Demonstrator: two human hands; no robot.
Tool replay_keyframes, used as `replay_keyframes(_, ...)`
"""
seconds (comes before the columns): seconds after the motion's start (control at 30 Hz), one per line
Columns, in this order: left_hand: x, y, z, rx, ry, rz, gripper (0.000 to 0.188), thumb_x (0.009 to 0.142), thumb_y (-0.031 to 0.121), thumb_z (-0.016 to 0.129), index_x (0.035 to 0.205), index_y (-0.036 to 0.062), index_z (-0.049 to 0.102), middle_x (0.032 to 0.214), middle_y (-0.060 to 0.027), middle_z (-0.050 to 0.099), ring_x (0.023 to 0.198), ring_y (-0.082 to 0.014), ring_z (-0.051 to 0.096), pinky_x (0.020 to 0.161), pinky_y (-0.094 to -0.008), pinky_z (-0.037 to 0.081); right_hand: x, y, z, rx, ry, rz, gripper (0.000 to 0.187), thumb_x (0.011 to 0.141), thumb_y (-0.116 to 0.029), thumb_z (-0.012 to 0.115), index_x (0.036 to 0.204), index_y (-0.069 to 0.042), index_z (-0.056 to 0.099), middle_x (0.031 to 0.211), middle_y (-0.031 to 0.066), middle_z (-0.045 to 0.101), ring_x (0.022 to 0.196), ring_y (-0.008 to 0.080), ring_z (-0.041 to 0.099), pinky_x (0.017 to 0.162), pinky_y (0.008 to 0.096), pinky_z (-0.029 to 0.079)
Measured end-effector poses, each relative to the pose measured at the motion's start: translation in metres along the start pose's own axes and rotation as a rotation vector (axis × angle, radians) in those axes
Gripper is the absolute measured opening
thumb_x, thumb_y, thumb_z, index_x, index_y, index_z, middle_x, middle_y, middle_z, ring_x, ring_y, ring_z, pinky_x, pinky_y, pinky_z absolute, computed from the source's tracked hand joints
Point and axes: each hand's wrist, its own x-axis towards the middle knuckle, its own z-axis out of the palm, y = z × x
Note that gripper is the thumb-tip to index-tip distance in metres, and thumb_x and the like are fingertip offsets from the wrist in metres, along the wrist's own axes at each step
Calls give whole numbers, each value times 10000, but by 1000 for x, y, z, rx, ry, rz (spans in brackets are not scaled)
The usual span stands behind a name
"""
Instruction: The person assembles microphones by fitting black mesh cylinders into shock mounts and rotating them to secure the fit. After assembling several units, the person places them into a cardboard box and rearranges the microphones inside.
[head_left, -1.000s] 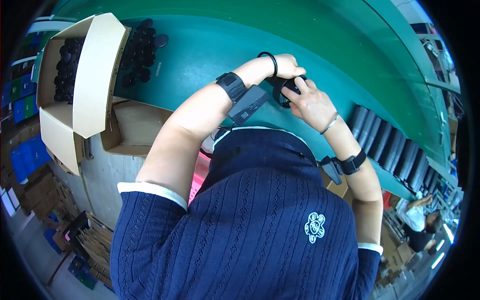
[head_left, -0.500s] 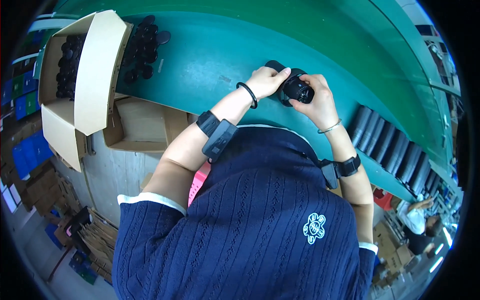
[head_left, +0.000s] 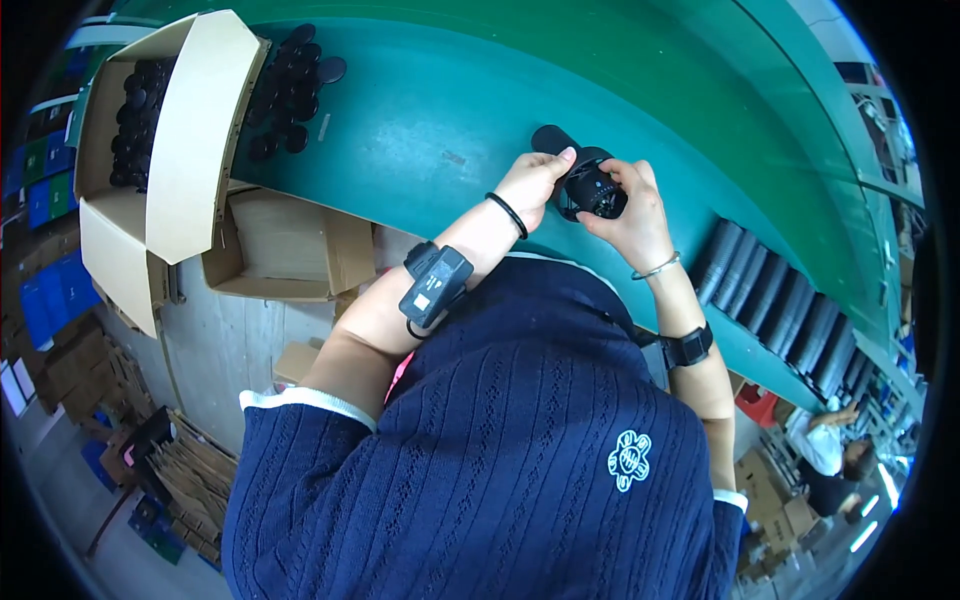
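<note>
Both my hands meet over the green worktop at a black cylindrical part [head_left: 597, 190] with a ribbed or slotted side; its exact kind I cannot make out. My right hand [head_left: 640, 212] curves its fingers and thumb around the right side of it. Against its left edge, my left hand [head_left: 538, 184] is closed with the thumb on top; the fingers underneath are hidden. Just beyond my left thumb shows a smooth black rounded piece [head_left: 551, 138]; whether it joins the part I cannot tell.
Several black discs [head_left: 290, 95] lie at the far left of the green worktop [head_left: 410, 120], beside an open cardboard box [head_left: 195, 140] with more inside. A lower carton [head_left: 275, 245] stands below. Rows of stacked dark discs [head_left: 770, 300] line the right side. Another person [head_left: 825, 445] is at the far right.
My left forearm has turned slightly and the left hand has shifted a little right and down. The right hand keeps its grip, and more of the smooth black piece shows.
</note>
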Motion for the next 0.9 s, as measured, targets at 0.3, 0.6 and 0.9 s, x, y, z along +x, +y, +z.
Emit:
replay_keyframes(0.3, 0, -5, 7, -105, 61, 72, 329, 908, 301, 595, 843, -21, 616, 797, -34, 601, 720, -97, 496, 695, -296, 399, 7, 0, -1, 1, -64, 0, 599, 559, -113, 750, 1116, 21, 575, 944, 138, 489, 916, 300, 520, 817, 350, 458)
replay_keyframes(0.6, 6, -6, 8, 401, 227, 171, 329, 886, 312, 615, 807, -7, 630, 884, -76, 613, 853, -148, 503, 798, -321, 380, 0, 0, 1, -31, -50, -83, 600, 572, -99, 741, 1133, 27, 570, 914, 136, 492, 865, 274, 529, 786, 329, 463)
replay_keyframes(0.9, 0, -9, 5, -165, 35, 10, 274, 861, 258, 659, 897, -10, 614, 936, -81, 613, 982, -162, 473, 884, -327, 336, -3, -6, 9, -51, 34, -26, 558, 558, -115, 748, 1075, 14, 585, 923, 147, 506, 878, 314, 548, 773, 366, 472)
